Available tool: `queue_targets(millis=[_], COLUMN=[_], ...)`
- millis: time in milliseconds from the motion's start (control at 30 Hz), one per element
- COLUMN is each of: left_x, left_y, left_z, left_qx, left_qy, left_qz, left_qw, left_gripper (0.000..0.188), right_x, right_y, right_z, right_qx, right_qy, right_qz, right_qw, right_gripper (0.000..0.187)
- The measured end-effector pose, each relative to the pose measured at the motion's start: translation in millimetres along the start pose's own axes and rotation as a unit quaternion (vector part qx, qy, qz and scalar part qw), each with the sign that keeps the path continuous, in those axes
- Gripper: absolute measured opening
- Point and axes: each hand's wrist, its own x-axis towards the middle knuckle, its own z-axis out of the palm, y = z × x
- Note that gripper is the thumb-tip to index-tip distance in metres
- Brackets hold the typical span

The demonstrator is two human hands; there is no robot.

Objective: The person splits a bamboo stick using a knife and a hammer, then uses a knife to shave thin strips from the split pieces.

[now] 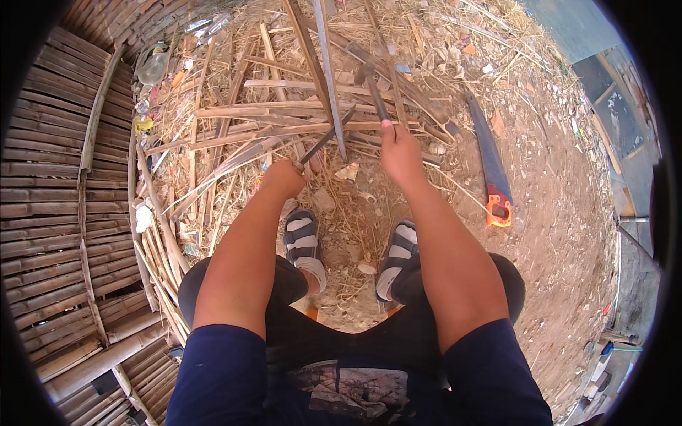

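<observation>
Well, the left hand [285, 179] is a closed fist around the near end of a dark knife blade [317, 147], just left of the split bamboo [329, 74], and the blade slants up and rightward across that bamboo; whether it sits between the bamboo's two lengths or only passes over one is hard to tell. The right hand [401, 157], just right of the split bamboo, is wrapped around the handle of a hammer [376, 96], thumb toward the head, which points away from the person and looks apart from both bamboo and blade. The split bamboo itself runs down from the upper edge to end between the hands, one length brown, the other greyer and reaching nearer the person. Beneath and to both sides of it spreads a loose pile of bamboo strips [227, 111], many lying crosswise over straw. Nearer the person than the split bamboo, the feet in strapped sandals [303, 238] rest on the ground, one to each side of its line. To its right, past the right hand, a handsaw [488, 149] lies with its orange grip toward the person. Far to its left stands a slatted wall [42, 213], and between the two, up near the wall, is a clear plastic container [152, 69] among litter.
</observation>
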Motion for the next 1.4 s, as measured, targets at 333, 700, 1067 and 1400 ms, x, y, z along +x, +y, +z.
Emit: queue_targets(millis=[333,700,1067,1400], left_x=[10,0,10,25], left_y=[3,1,-6,-31], left_z=[9,4,17,57], left_qx=[0.007,-0.004,0.014,0.116], left_qy=[0.001,-0.011,-0.011,-0.018], left_qz=[0.038,0.018,0.027,0.117], left_qw=[0.999,1.0,0.999,0.986], left_gripper=[0.041,0.04,0.042,0.05], right_x=[-20,-15,5,-28], right_y=[30,1,-29,78], right_z=[26,7,-5,45], right_qx=[-0.111,-0.037,0.044,-0.157], right_qy=[-0.081,-0.044,-0.005,-0.226], right_qz=[0.019,0.027,0.012,0.085], right_qw=[0.99,0.998,0.999,0.958], right_gripper=[0.054,0.05,0.051,0.054])
